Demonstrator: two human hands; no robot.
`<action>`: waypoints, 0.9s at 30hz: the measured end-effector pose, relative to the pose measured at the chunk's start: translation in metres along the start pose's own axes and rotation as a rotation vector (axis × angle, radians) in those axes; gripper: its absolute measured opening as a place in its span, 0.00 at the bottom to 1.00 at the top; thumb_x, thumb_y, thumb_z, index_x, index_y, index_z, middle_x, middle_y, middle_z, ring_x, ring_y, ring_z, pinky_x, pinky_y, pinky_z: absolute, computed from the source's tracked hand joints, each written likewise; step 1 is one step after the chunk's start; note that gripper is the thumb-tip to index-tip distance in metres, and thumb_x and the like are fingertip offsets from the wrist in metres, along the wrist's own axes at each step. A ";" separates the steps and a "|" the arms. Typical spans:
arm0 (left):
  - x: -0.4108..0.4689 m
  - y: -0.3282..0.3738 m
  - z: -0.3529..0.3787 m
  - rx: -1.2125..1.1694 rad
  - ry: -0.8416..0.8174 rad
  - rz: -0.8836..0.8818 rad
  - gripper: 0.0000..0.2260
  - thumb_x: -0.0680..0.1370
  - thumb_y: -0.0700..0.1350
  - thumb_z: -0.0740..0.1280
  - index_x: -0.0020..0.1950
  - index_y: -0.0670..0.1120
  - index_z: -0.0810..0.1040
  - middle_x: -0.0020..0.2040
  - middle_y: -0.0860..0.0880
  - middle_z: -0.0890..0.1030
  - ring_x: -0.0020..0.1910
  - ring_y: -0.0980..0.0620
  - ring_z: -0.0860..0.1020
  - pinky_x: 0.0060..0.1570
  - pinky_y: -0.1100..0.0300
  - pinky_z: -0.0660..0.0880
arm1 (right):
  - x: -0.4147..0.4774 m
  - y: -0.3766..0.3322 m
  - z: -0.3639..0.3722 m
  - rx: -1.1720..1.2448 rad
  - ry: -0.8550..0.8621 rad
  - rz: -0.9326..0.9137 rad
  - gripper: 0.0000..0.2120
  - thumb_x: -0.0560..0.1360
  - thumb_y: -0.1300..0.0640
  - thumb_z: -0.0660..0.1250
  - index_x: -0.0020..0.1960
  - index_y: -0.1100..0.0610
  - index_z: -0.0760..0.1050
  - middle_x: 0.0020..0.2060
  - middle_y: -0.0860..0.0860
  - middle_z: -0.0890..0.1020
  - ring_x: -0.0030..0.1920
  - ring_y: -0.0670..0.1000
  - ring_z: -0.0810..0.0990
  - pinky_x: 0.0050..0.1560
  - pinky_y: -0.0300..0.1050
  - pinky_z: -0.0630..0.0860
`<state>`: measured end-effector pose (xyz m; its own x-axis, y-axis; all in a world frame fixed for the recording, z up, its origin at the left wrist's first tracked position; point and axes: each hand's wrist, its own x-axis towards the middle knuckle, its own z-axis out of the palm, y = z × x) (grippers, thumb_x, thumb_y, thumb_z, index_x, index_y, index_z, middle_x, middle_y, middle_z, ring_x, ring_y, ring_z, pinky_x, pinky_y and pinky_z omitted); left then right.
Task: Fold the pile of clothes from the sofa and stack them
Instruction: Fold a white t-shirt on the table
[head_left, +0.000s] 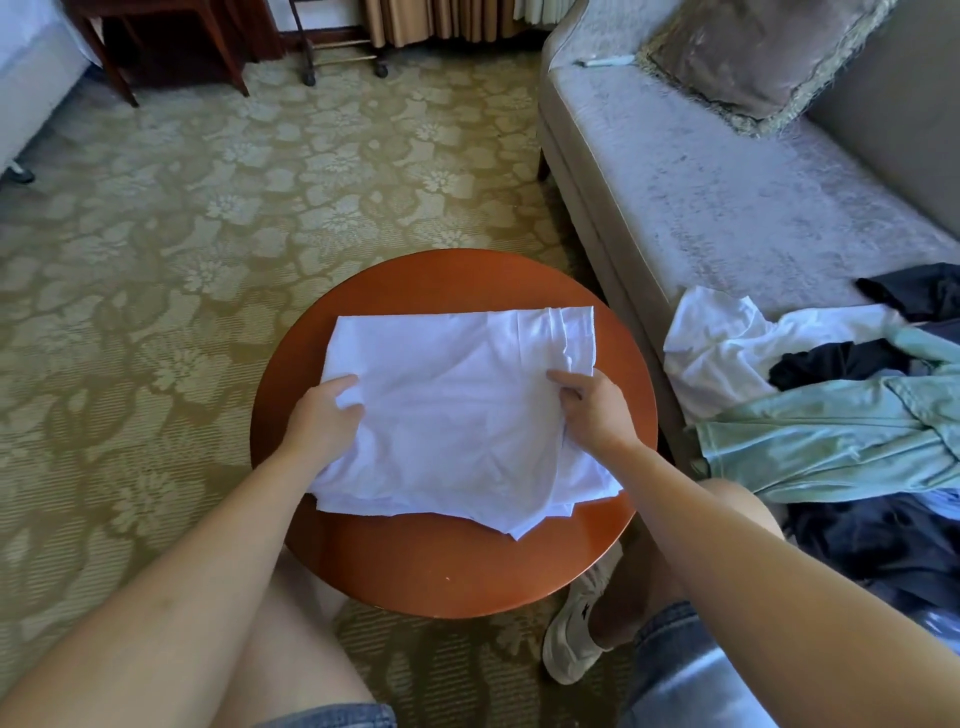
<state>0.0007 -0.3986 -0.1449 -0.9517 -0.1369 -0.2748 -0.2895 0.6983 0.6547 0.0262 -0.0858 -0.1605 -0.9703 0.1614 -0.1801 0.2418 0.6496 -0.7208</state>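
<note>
A white garment (457, 395), partly folded, lies spread on a round reddish wooden table (447, 566). My left hand (324, 421) grips its left edge, fingers curled into the cloth. My right hand (592, 408) pinches the cloth near its right edge, the index finger pointing left. On the sofa seat (701, 197) to the right sits a loose pile of clothes (831, 410): a white piece, black pieces, a pale green shirt and a dark blue one.
A brown fringed cushion (753, 52) leans at the sofa's far end, with a small pen-like object (605, 62) beside it. Patterned green carpet (208, 234) surrounds the table. A dark wooden table (156, 47) and a wheeled rack (337, 52) stand at the back. My knees flank the table.
</note>
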 end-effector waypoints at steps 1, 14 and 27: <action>-0.003 0.004 -0.002 -0.001 0.001 0.009 0.22 0.80 0.40 0.63 0.74 0.45 0.68 0.75 0.48 0.66 0.72 0.48 0.66 0.65 0.60 0.65 | -0.004 -0.001 -0.003 0.031 -0.001 0.014 0.17 0.82 0.61 0.55 0.66 0.53 0.77 0.63 0.55 0.74 0.64 0.59 0.73 0.64 0.48 0.71; -0.070 0.154 -0.009 -0.005 -0.119 0.401 0.34 0.75 0.41 0.72 0.78 0.45 0.61 0.77 0.51 0.60 0.76 0.51 0.59 0.63 0.65 0.58 | -0.104 0.006 -0.161 0.222 0.349 0.051 0.21 0.78 0.66 0.58 0.69 0.58 0.73 0.64 0.55 0.78 0.64 0.49 0.73 0.58 0.35 0.65; -0.258 0.326 0.163 -0.171 -0.742 0.735 0.29 0.61 0.46 0.73 0.61 0.53 0.73 0.61 0.54 0.75 0.59 0.61 0.74 0.56 0.65 0.72 | -0.378 0.133 -0.323 0.329 0.891 0.348 0.26 0.75 0.72 0.58 0.72 0.59 0.69 0.59 0.54 0.74 0.55 0.51 0.74 0.51 0.39 0.71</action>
<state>0.1684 -0.0208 0.0245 -0.6142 0.7835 -0.0941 0.2669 0.3185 0.9096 0.4246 0.1796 0.0275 -0.4605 0.8861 0.0530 0.3693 0.2455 -0.8963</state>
